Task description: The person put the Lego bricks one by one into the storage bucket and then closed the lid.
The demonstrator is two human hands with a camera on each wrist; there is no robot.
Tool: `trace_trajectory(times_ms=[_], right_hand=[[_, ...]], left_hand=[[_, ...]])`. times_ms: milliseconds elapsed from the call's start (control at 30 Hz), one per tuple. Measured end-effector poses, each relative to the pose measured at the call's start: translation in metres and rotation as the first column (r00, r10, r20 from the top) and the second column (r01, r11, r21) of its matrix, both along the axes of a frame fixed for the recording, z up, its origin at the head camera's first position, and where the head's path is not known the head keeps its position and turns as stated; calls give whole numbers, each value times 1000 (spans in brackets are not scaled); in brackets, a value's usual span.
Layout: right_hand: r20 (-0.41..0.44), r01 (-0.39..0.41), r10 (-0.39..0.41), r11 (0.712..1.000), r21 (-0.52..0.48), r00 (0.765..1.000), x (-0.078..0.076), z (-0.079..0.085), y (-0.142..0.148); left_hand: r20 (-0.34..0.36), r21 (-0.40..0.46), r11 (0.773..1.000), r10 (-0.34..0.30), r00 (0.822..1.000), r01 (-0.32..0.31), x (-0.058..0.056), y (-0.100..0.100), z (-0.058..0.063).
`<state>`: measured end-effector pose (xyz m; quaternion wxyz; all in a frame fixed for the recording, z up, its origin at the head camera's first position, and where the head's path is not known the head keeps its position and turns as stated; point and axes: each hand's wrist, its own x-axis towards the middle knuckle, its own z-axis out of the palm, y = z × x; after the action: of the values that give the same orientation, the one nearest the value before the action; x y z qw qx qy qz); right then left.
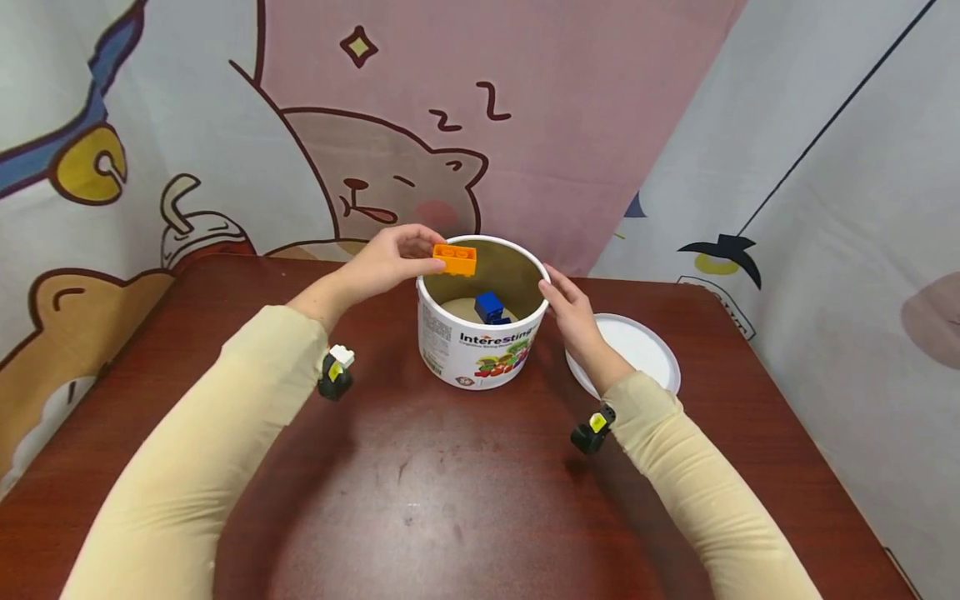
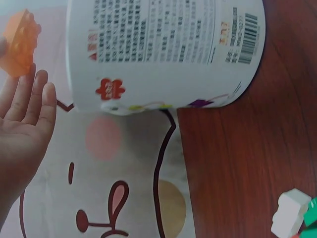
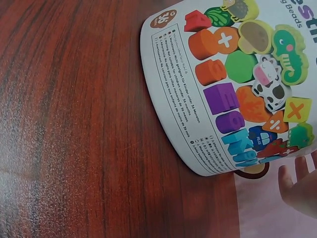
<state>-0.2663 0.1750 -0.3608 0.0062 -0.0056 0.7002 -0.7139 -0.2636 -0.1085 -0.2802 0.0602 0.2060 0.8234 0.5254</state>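
Note:
An orange toy building brick (image 1: 456, 259) is pinched in my left hand (image 1: 393, 258), above the left rim of a round white bucket (image 1: 442, 346) in the head view. The left wrist view shows the brick (image 2: 22, 44) with its studs facing the bucket. My right hand (image 1: 573, 317) grips the bucket's right rim, its thumb at the edge. Blue bricks (image 1: 489, 307) lie inside on the bucket's bottom. The bucket stands upright, with printed fruit and "Interesting" on its front.
A round white lid (image 1: 637, 354) lies on the brown table (image 1: 450, 483), right of the bucket and partly behind my right forearm. Near my left wrist sits a white brick (image 1: 342, 356), with green pieces (image 2: 311, 213) beside it. A cartoon-printed curtain (image 1: 585, 108) hangs behind the table.

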Motion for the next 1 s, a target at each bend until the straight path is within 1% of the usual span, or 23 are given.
trace_trajectory(times_ms=[200,333,467,633,733,800,900,1000], right_hand=[[-10,-8,8,1000,1,1000,0,1,-1],[-7,-3,3,1000,11,1000,1,2,-1],[1,1,-1,1000,16,1000,2,2,-1],[3,3,-3,1000,19,1000,2,2,-1],[5,3,-3,1000,25,1000,3,2,-2],[6,2,-3,1000,26,1000,3,2,-2],[4,1,-1,1000,24,1000,2,2,-1],[1,3,-4,1000,22,1000,1,1,-1]], left_hand=[[-20,-30,999,-34,999,33,-3,12,-5],[-19,-11,998,-54,998,54,-6,19,-7],[-14,3,998,-55,998,55,-8,24,-9],[-3,32,998,-59,998,59,-8,25,-10],[-4,56,997,-49,999,49,-7,18,-8],[-11,63,998,-22,1000,23,-7,10,-6],[-24,57,997,45,999,-43,-7,-9,-5],[-26,41,993,114,993,-113,-7,-32,-7]])
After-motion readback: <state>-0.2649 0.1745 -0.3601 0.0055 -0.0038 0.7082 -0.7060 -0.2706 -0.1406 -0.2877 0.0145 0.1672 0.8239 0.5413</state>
